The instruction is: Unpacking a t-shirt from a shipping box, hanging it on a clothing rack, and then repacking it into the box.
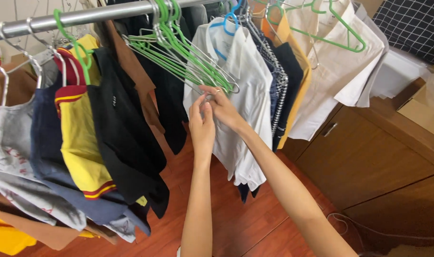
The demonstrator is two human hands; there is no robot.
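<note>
Green and bare wire hangers [188,62] bunch on the rail [83,16] as both hands, left hand [202,124] and right hand [224,108], pinch their lower tips beside the white shirt [243,95], apparently sorting one loose.

We see both bare forearms raised from the lower edge, converging upward; the left hand [202,124] is held upright, palm turned toward the right, fingers together and slightly curled; the right hand [222,107] sits just above and beside it, wrist bent, fingertips pinched in a closed grip at its top; the two hands touch at the fingers; a ring shows on the right hand.
</note>
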